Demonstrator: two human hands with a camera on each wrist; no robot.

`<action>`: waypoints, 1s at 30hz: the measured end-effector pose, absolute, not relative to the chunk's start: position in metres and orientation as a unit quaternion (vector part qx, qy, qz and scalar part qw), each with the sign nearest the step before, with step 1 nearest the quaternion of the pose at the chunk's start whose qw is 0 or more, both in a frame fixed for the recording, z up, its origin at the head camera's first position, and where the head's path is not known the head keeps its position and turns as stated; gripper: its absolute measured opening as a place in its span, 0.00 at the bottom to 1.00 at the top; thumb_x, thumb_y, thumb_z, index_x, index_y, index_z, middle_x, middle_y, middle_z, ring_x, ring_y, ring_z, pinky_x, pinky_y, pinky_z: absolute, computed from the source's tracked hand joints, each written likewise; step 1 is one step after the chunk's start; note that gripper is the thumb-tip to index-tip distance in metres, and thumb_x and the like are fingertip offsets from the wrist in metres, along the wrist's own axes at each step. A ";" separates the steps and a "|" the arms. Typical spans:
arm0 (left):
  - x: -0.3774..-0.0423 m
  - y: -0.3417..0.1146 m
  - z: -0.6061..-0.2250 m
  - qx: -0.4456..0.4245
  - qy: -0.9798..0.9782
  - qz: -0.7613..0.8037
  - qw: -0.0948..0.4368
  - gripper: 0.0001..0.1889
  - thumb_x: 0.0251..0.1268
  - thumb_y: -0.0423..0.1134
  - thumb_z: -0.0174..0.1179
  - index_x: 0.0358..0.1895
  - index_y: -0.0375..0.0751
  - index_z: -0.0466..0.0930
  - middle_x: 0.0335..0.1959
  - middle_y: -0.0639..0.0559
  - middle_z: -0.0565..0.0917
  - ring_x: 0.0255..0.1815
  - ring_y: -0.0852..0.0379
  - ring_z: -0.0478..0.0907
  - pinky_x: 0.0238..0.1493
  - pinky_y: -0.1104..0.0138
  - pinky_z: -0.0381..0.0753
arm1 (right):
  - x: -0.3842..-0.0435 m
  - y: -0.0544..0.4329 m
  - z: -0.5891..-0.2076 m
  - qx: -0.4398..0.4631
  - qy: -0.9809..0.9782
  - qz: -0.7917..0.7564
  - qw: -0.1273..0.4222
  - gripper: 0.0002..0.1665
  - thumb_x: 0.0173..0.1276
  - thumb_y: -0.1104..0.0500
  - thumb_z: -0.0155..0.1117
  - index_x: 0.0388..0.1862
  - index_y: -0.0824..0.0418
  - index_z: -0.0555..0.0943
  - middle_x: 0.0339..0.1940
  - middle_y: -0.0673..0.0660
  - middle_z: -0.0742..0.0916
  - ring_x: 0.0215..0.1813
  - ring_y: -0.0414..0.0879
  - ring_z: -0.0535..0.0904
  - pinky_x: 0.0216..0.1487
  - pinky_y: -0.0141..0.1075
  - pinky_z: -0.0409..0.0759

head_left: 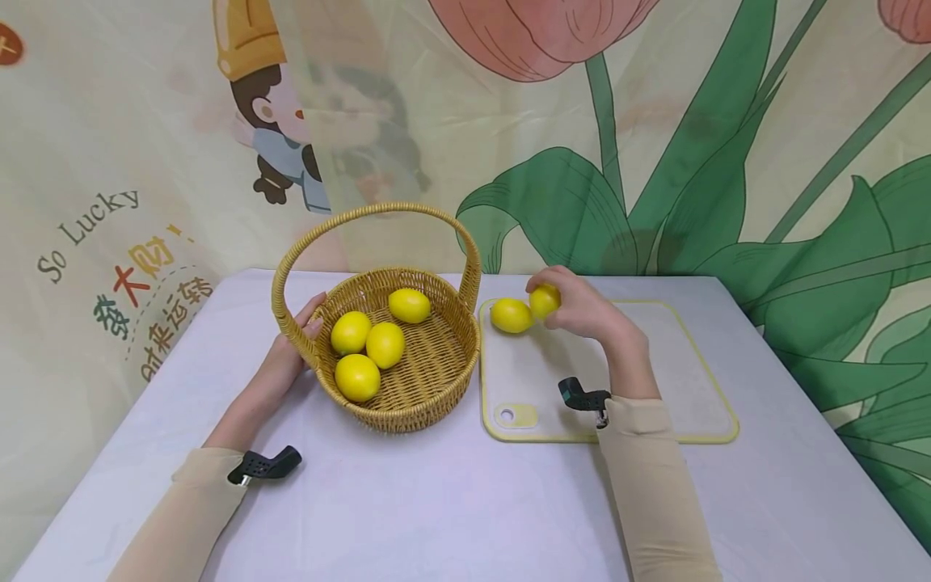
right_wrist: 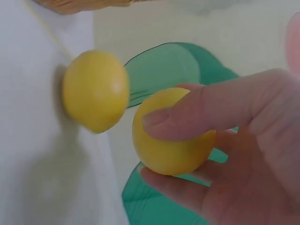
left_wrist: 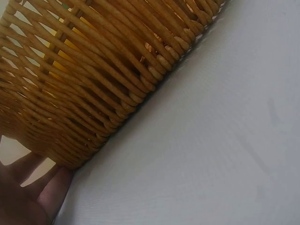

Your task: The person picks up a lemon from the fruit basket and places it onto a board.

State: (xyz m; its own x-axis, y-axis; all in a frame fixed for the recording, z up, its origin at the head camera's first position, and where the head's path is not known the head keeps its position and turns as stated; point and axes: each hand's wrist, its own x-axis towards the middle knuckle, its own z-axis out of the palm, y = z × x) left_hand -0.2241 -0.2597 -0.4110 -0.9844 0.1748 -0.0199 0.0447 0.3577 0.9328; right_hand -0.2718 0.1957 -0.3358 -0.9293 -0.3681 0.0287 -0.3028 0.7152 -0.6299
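A yellow lemon (head_left: pixel 544 301) is in my right hand (head_left: pixel 582 305), pinched between thumb and fingers. The right wrist view shows the thumb across this lemon (right_wrist: pixel 171 152), lifted off the surface. A second lemon (head_left: pixel 511 315) lies just left of it on the white cutting board (head_left: pixel 567 404) with a yellow-green edge. My left hand (head_left: pixel 289 346) rests against the left side of a woven basket (head_left: pixel 414 416), beside the foot of its handle. In the left wrist view, fingers (left_wrist: pixel 33 171) touch the wickerwork low down. Several lemons (head_left: pixel 385 344) lie inside the basket.
The basket's tall arched handle (head_left: pixel 378 208) rises over its opening. Basket and cutting board stand close side by side on a white-covered table (head_left: pixel 407 509). Behind the table hangs a printed cloth (head_left: pixel 567 121) with tulips.
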 end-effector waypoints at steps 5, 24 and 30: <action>-0.225 -0.260 -0.411 0.072 0.817 0.570 0.057 0.31 0.78 0.61 0.36 0.80 0.72 0.40 0.82 0.51 0.51 0.77 0.43 0.58 0.52 0.75 0.74 | -0.278 0.200 -0.346 -0.175 0.931 -0.316 0.060 0.34 0.48 0.74 0.59 0.59 0.64 0.78 0.62 0.61 0.75 0.57 0.57 0.69 0.54 0.46 0.71; -0.225 -0.257 -0.411 0.076 0.817 0.569 0.057 0.32 0.78 0.61 0.36 0.81 0.67 0.39 0.82 0.52 0.53 0.78 0.45 0.58 0.62 0.64 0.72 | -0.283 0.209 -0.370 -0.159 0.931 -0.304 0.126 0.42 0.48 0.74 0.58 0.67 0.58 0.73 0.70 0.62 0.73 0.63 0.57 0.67 0.69 0.54 0.65; -0.226 -0.257 -0.413 0.073 0.822 0.562 0.053 0.32 0.79 0.60 0.36 0.80 0.69 0.39 0.82 0.52 0.52 0.76 0.45 0.58 0.57 0.71 0.71 | -0.284 0.210 -0.376 -0.137 0.929 -0.316 0.132 0.47 0.47 0.74 0.61 0.71 0.55 0.70 0.72 0.60 0.72 0.66 0.57 0.66 0.73 0.56 0.63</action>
State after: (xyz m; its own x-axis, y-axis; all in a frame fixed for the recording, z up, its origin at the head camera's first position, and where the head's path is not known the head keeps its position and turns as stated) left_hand -0.2256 -0.2574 -0.4125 -0.9838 0.1794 -0.0062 0.0592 0.3570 0.9322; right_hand -0.2839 0.2103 -0.3758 -0.9279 -0.3374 -0.1584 -0.1706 0.7623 -0.6243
